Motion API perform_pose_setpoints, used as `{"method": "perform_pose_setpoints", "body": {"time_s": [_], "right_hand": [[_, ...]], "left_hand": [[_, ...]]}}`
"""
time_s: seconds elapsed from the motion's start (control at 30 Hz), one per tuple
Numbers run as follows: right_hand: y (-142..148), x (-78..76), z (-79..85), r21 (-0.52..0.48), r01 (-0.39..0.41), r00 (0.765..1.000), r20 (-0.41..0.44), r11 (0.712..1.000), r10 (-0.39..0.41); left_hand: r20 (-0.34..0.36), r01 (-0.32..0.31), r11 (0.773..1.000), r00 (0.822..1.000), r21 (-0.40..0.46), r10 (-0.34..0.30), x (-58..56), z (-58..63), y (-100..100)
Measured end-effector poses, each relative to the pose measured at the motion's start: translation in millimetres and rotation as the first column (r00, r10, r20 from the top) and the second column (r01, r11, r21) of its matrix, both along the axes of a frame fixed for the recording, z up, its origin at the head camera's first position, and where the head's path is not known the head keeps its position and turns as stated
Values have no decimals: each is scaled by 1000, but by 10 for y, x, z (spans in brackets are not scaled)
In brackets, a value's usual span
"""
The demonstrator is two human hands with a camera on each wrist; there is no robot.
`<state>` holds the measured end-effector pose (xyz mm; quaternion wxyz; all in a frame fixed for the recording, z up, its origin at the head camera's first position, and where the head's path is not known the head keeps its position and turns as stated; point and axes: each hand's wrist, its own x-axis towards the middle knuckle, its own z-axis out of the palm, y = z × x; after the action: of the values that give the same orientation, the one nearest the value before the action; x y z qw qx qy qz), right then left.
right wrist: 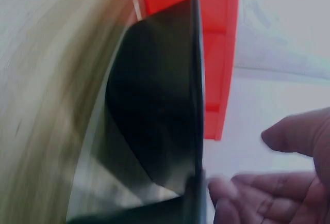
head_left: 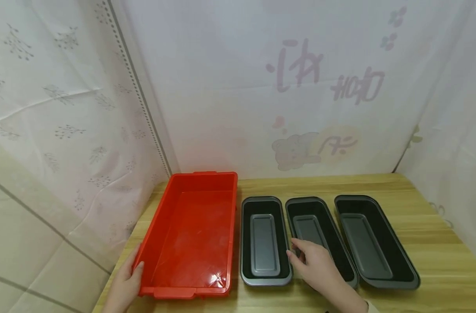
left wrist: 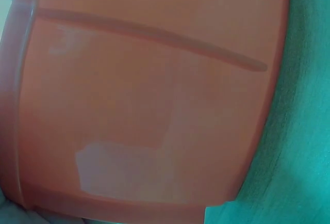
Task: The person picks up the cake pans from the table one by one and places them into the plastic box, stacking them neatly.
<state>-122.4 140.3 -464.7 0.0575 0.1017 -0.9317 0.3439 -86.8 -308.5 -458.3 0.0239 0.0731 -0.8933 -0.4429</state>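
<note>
A large red rectangular tray [head_left: 199, 234] lies on the left of the table, hollow side up. At its near left corner my left hand [head_left: 124, 282] grips the wall, thumb by the rim. The left wrist view shows the tray's outer surface [left wrist: 134, 110] close up. To its right stand three dark loaf pans: a left one [head_left: 265, 245], a middle one [head_left: 310, 228] and a right one [head_left: 365, 245]. My right hand [head_left: 316, 265] hovers over the near part of the middle pan, fingertips by the left pan's rim. In the right wrist view its thumb [right wrist: 289, 136] is apart from the fingers, with nothing between them.
The pans and tray share a wood-grain table [head_left: 430, 226]. Pale printed cloth [head_left: 222, 87] hangs behind the table and on both sides. The tray's far end reaches close to the back cloth.
</note>
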Motion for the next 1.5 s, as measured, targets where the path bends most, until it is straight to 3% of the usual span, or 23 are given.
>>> {"method": "perform_pose_setpoints", "body": {"time_s": [0.2,0.43,0.6,0.97,1.3,1.5], "right_hand": [[-133,-17,-33,166,-5,998,-65,986,16],[-204,-47,-65,333,-23,995,-85,943,54],[-227,-78,-94,383,13,995,-96,924,26],[-261,-123,-87,368,70,997,-3,927,-75],[-266,-129,-29,185,69,994,69,980,-83],[-250,-140,-39,94,43,997,66,995,-49]], "left_hand": [[41,-11,1000,999,29,10,12,16,18],[34,-22,998,999,65,20,2,14,41],[71,-41,996,997,80,35,-11,17,41],[34,-39,996,999,78,36,0,2,42],[49,-50,992,998,112,45,13,20,46],[60,-49,991,997,124,42,20,21,38]]}}
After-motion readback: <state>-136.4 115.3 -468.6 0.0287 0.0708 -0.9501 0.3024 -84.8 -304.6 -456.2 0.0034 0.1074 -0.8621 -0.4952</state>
